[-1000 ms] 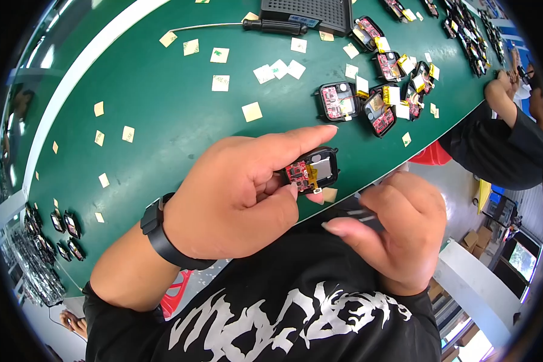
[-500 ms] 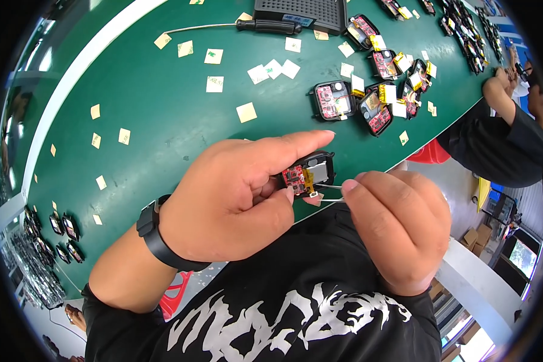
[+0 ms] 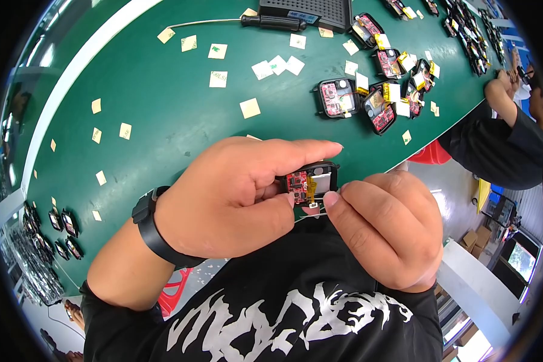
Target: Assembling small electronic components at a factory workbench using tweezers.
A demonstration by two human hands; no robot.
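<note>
My left hand is closed around the edge of a small black device housing, its thumb and fingers at the left side. Inside sit a red circuit board, a strip of amber tape and a flat silver-grey part. A small white connector shows at the housing's lower edge. My right hand is pinched shut on thin metal tweezers, whose visible end lies just below that connector. The fingers hide most of the tweezers.
Several similar open housings with yellow-taped white packs lie at the upper right. Paper squares are scattered over the green table. A black-handled tool rests by a black perforated tray. Another person works at the right.
My right hand has moved left, closer to the housing, and less of the tweezers shows. The housing has turned slightly in my left hand.
</note>
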